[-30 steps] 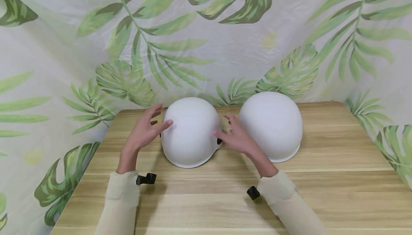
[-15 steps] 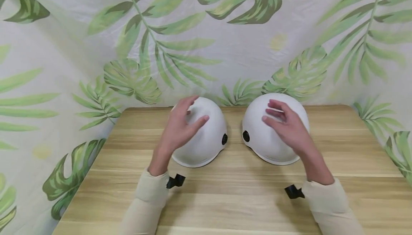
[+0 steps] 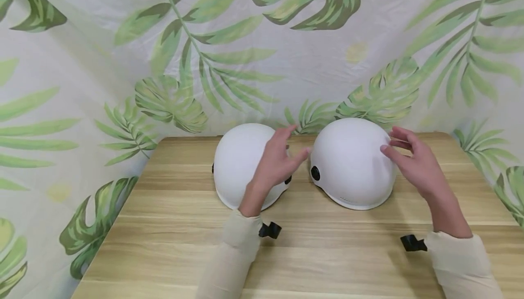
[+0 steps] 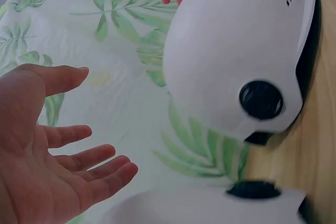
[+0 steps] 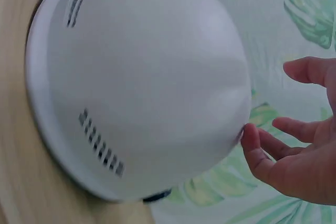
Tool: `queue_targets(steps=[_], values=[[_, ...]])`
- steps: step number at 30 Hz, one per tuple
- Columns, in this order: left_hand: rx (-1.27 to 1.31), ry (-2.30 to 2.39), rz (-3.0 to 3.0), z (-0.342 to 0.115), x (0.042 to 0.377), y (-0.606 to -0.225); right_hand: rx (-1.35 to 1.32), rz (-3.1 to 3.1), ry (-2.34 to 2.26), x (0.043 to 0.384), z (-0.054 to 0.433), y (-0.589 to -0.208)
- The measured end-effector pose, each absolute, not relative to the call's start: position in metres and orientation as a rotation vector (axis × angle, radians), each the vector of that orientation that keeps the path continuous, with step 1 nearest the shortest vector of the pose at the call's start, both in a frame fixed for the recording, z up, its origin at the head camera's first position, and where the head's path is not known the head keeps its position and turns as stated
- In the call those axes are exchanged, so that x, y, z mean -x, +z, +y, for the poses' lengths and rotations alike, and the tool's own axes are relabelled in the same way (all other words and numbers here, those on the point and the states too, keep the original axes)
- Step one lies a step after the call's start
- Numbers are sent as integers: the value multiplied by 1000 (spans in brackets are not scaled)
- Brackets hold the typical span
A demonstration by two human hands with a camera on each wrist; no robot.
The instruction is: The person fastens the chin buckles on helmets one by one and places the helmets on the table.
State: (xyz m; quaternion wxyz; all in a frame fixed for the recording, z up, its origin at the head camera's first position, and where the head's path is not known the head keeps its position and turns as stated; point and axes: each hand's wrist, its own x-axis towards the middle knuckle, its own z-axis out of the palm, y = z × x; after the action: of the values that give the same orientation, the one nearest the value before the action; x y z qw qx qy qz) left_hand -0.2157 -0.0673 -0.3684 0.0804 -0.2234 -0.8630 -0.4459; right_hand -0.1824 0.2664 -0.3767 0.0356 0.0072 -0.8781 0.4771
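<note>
Item: first helmet (image 3: pixel 235 167), white, dome up, centre of the head view, partly hidden by my left wrist.
Item: second helmet (image 3: pixel 350 162), white, dome up, right of centre; a black round fitting (image 3: pixel 315 173) low at its left edge.
Item: table (image 3: pixel 163 235), wood-grained, lower half of the frame, bearing both helmets well apart from its near edge.
Item: my left hand (image 3: pixel 277 161), near the middle of the frame, over the first helmet's right edge; fingers loosely spread, holding nothing.
Item: my right hand (image 3: pixel 419 162), right of centre, at the second helmet's right side; fingers bent but wrapped round nothing; whether a fingertip touches the shell, I cannot tell.
Status, done: by my judgement, both helmets stand side by side, neither tilted in my grasp.
Status, left: any gripping or lifting seems yet to be made; whether more adjusting remains, I cannot tell
</note>
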Motion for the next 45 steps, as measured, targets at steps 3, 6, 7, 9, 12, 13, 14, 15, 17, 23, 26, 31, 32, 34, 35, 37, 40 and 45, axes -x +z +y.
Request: queue_targets(steps=[3, 6, 7, 9, 12, 13, 14, 15, 17, 23, 26, 31, 32, 34, 35, 37, 40, 45], values=[[648, -1414, -2607, -50, 219, -375, -35, -2795, 1418, 184, 279, -385], [610, -1553, -2599, -34, 223, -385, -75, -2866, 1442, 185, 287, -395], [588, -1602, -2591, -29, 224, -389, -84, -2881, 1455, 185, 289, -398], [539, -1674, -2580, -20, 227, -397, -95, -2897, 1485, 186, 292, -403], [491, -1694, -2589, -11, 229, -407, -110, -2892, 1522, 190, 294, -409], [489, -1676, -2601, -9, 229, -410, -114, -2889, 1543, 191, 295, -410], [491, -1648, -2617, -8, 230, -412, -118, -2888, 1566, 192, 295, -411], [499, -1624, -2629, -8, 230, -414, -123, -2890, 1581, 193, 296, -412], [523, -1570, -2653, -7, 231, -417, -133, -2899, 1607, 194, 297, -413], [506, -1563, -2718, -12, 233, -426, -158, -2951, 1545, 193, 298, -413], [490, -1616, -2732, -15, 233, -430, -149, -2980, 1492, 191, 298, -412], [524, -1610, -2766, -17, 232, -431, -122, -3022, 1432, 187, 295, -409], [536, -1599, -2771, -17, 232, -431, -118, -3028, 1421, 187, 294, -408], [546, -1570, -2782, -18, 231, -430, -112, -3039, 1402, 185, 293, -406], [551, -1559, -2784, -19, 230, -430, -114, -3045, 1390, 185, 293, -406], [557, -1537, -2789, -19, 230, -429, -117, -3058, 1376, 184, 292, -405], [558, -1514, -2797, -21, 228, -430, -116, -3062, 1382, 183, 291, -403], [542, -1522, -2770, -21, 226, -431, -107, -3002, 1474, 184, 289, -404]])
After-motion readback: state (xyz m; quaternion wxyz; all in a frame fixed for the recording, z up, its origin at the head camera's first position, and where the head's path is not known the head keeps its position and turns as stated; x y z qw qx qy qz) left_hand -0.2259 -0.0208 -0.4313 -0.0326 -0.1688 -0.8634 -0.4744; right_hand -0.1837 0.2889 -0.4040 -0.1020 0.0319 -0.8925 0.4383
